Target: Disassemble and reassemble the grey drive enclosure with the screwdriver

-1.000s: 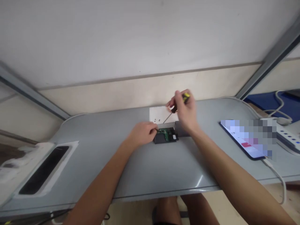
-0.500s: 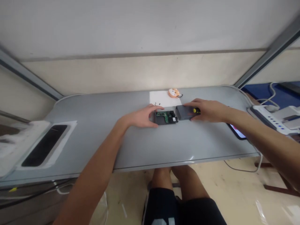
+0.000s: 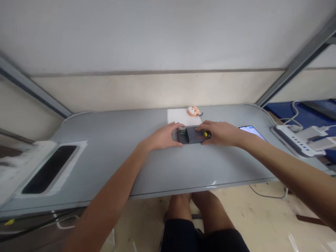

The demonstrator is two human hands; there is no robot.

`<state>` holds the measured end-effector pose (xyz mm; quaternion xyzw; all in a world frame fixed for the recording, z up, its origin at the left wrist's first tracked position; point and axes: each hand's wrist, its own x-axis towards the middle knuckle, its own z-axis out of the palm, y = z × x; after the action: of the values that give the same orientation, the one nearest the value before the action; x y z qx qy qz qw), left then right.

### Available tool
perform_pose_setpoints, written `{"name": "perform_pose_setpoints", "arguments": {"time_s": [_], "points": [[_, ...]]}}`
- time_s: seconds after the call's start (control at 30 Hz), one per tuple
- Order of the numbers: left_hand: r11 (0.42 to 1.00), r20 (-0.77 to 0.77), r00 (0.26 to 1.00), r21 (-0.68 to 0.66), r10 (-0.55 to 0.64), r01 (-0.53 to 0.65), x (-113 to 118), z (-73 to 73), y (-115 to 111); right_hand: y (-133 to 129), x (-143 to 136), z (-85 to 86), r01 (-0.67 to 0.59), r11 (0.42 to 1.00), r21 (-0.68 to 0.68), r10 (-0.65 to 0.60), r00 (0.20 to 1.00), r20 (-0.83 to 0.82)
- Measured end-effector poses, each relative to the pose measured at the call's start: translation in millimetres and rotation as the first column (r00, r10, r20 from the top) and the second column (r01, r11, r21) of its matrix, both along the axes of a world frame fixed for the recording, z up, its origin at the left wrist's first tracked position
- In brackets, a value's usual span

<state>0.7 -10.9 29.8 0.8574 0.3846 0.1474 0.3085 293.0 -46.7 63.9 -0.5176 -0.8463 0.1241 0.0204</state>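
Thumb and fingers of my left hand (image 3: pixel 165 137) grip the left end of a dark tray (image 3: pixel 183 139). A green circuit board (image 3: pixel 182 132) shows in it. From the right, a grey box-shaped casing (image 3: pixel 193 135) covers most of the tray and board, leaving just the left part bare. My right hand (image 3: pixel 222 133) is closed around the casing's right end. Tucked into that same hand is what looks like a screwdriver (image 3: pixel 207 134) with a black and yellow handle; its shaft is not visible.
Behind the hands lies white paper (image 3: pixel 181 116) with tiny dark bits near its front edge and an orange-and-white animal-faced case (image 3: pixel 193 111) on it. A lit phone (image 3: pixel 252 131) and a power strip (image 3: pixel 294 141) are at right, a dark phone (image 3: pixel 49 169) at left.
The grey casing has moved left over the tray with my right hand, and now hides most of the circuit board. My left hand still holds the tray's left end. The view has shifted slightly.
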Motion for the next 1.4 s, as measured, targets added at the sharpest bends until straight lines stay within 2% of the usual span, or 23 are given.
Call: {"name": "perform_pose_setpoints", "arguments": {"time_s": [0.13,0.3,0.4,0.47,0.5,0.53,0.6,0.63,0.67,0.7,0.77,0.87,0.97,1.07,1.13,1.4], "points": [[0.999,0.036,0.999,0.032,0.017,-0.018,3,-2.6,-3,-3,-10,-10.4,-0.043,0.999,0.027,0.045,0.997,-0.070],[0.999,-0.003,1.000,0.041,0.027,-0.026,0,-5.2,-1,-2,-21,-19.3,-0.057,0.998,0.004,0.057,0.990,-0.128],[0.996,-0.013,1.000,0.084,-0.013,0.014,2,-5.6,-3,-1,-21,-13.2,-0.091,0.996,-0.012,0.086,0.973,-0.215],[0.994,-0.038,0.999,0.111,-0.014,0.018,4,-5.5,-5,4,-20,-4.1,-0.004,0.997,0.077,0.035,0.912,-0.408],[0.993,-0.055,0.998,0.118,-0.001,0.007,6,-5.5,-7,10,-20,0.9,0.107,0.985,0.133,-0.016,0.834,-0.551],[0.992,-0.070,0.997,0.123,0.014,-0.005,8,-5.6,-8,17,-20,5.5,0.257,0.951,0.172,-0.064,0.708,-0.703],[0.990,-0.084,0.996,0.142,0.036,-0.023,11,-5.8,-10,35,-22,10.4,0.503,0.860,0.089,-0.099,0.335,-0.937],[0.987,-0.086,0.996,0.156,0.039,-0.025,12,-6.0,-10,45,-23,9.6,0.544,0.839,0.019,-0.092,0.176,-0.980],[0.985,-0.084,0.996,0.172,0.041,-0.026,13,-6.2,-11,54,-24,6.2,0.532,0.845,-0.061,-0.115,0.069,-0.991],[0.982,-0.080,0.996,0.186,0.043,-0.028,14,-6.5,-11,62,-26,0.1,0.509,0.850,-0.135,-0.155,-0.004,-0.988],[0.979,-0.059,0.998,0.201,0.037,-0.025,15,-7.4,-11,73,-30,-18.0,0.472,0.845,-0.252,-0.241,-0.084,-0.967],[0.978,0.029,0.999,0.204,0.038,-0.043,17,-9.9,-12,73,-38,-48.1,0.411,0.841,-0.353,-0.353,-0.079,-0.932],[0.969,0.113,0.993,0.237,0.047,-0.072,18,-12.7,-11,65,-44,-64.4,0.414,0.836,-0.359,-0.385,-0.020,-0.923],[0.948,0.135,0.990,0.306,0.048,-0.088,18,-14.2,-10,60,-46,-65.6,0.465,0.817,-0.341,-0.407,0.046,-0.912],[0.932,0.153,0.987,0.347,0.058,-0.109,18,-14.7,-9,59,-46,-63.9,0.486,0.804,-0.343,-0.420,0.058,-0.906],[0.869,0.149,0.980,0.458,0.131,-0.186,19,-16.2,-7,63,-47,-66.6,0.475,0.781,-0.406,-0.433,-0.059,-0.900]]}}
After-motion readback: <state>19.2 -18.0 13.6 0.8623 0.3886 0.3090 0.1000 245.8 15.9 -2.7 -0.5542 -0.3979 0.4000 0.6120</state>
